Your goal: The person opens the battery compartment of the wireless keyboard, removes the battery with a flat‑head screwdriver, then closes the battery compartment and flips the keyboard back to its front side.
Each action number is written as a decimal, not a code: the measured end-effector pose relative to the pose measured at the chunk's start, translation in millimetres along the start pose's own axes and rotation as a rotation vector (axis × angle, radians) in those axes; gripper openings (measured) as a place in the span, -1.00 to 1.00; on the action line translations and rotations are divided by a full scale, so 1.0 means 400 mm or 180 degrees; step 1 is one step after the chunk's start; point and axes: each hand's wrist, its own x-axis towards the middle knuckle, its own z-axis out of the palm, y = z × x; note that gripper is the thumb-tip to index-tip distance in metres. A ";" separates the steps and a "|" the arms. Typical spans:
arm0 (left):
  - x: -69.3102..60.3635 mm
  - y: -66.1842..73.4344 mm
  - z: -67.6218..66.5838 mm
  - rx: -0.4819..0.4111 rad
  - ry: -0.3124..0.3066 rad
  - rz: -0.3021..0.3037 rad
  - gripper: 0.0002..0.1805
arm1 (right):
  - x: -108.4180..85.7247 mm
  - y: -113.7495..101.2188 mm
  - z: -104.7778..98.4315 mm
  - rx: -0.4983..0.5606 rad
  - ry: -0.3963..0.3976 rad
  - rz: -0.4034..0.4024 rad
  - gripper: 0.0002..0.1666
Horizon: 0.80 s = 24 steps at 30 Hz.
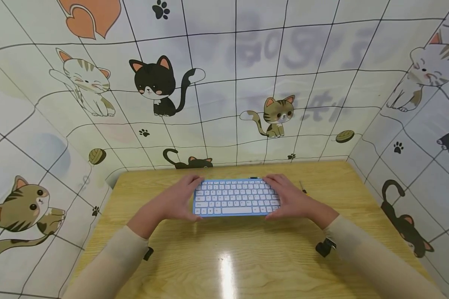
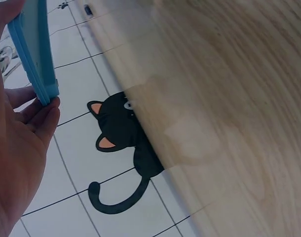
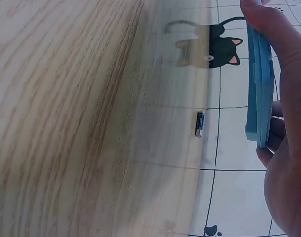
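Note:
A blue keyboard (image 1: 237, 197) with white keys is held level above the table, its keys facing up. My left hand (image 1: 177, 200) grips its left end, thumb at the near corner and fingers toward the far corner. At the right end my right hand (image 1: 291, 200) grips it the same way. Both wrist views show the keyboard's blue edge (image 2: 35, 59) (image 3: 260, 84) raised off the wood. Fingers beneath it are partly hidden. Beyond the keyboard, a small dark battery (image 3: 199, 123) lies near the table's far edge.
A thin rod with a dark end (image 1: 303, 187), its kind unclear, lies just beyond my right hand. The glossy wooden table (image 1: 194, 257) meets a cat-patterned cloth wall (image 1: 220, 104) at the back and sides. Dark wrist cameras (image 1: 324, 248) hang beneath the sleeves.

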 end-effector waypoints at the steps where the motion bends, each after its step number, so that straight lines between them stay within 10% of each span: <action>1: 0.001 -0.003 0.006 0.0007 -0.0014 -0.0015 0.45 | 0.002 0.001 0.000 -0.0042 -0.0006 -0.0008 0.60; 24: 0.031 -0.055 0.100 -0.0011 -0.0233 -0.0356 0.51 | 0.037 0.044 0.040 -0.0173 -0.0060 -0.0029 0.63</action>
